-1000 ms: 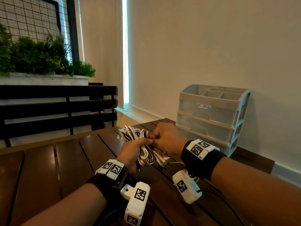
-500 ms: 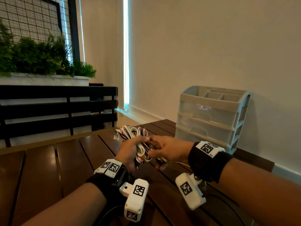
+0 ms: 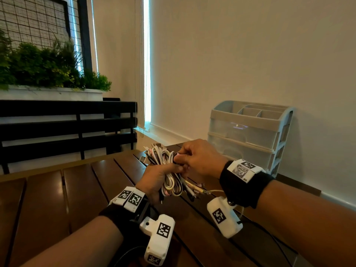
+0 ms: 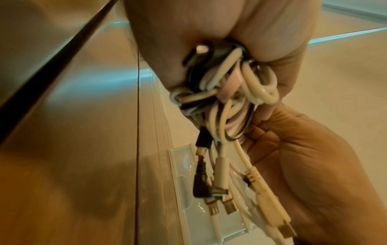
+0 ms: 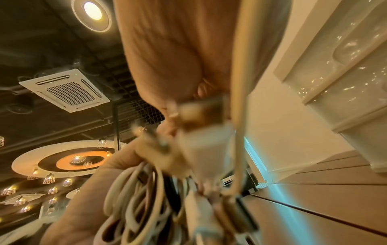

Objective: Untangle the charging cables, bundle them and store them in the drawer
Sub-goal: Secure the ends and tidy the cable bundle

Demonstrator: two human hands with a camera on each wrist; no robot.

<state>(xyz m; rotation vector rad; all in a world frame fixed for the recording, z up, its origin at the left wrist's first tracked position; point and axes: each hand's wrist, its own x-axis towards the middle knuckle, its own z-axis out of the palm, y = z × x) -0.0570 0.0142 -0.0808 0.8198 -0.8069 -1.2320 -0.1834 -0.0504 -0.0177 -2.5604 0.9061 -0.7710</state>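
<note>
1. A café or restaurant seating area is suggested rather than a home.
2. A dark slatted wooden table [image 3: 81, 191] is seen, set against a plain cream wall [image 3: 240, 54].
3. A black slatted bench back [image 3: 63, 124] is placed beyond the table's far edge, topped by a white planter of green foliage [image 3: 44, 68] and a black wire-grid partition [image 3: 36, 22].
4. In the right wrist view a black ceiling is shown, fitted with a cassette air-conditioning unit [image 5: 64, 90], a recessed downlight [image 5: 93, 13] and a ring-shaped fixture hung with caged bulbs [image 5: 69, 161].
5. A plastic desktop drawer organiser [image 3: 248, 133] stands at the table's far right corner.
</note>
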